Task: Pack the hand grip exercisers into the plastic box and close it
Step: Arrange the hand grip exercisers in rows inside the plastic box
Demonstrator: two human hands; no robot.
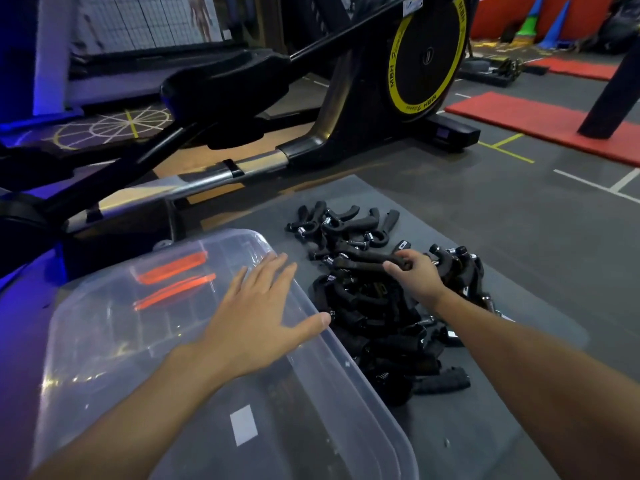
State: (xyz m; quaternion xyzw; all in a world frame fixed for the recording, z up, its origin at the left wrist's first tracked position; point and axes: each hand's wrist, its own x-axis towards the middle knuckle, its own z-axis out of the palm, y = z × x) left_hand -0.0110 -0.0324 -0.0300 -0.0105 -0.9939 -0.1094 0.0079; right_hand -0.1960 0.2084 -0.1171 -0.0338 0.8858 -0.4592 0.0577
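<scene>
The job has barely been started. The hand grip exercisers (377, 306) are piled on the mat (512, 251), at 3 o'clock from the plastic box (104, 327). One exerciser (367, 263) is gripped by the right hand (417, 277). The left hand (256, 320) is laid flat and open on the box

Box top: the clear lid (138, 341) lies across the plastic box (349, 396) with my left hand (256, 327) flat on it, so there is no way in from above. The pile of hand grip exercisers (374, 327) sits just beside the box's right wall, with a narrow gap only at the far end. Bare grey mat (502, 230) right of and beyond the pile gives my right hand (419, 275) an open approach. The elliptical trainer's rail (207, 181) runs low behind the box and bars reach further back.
</scene>
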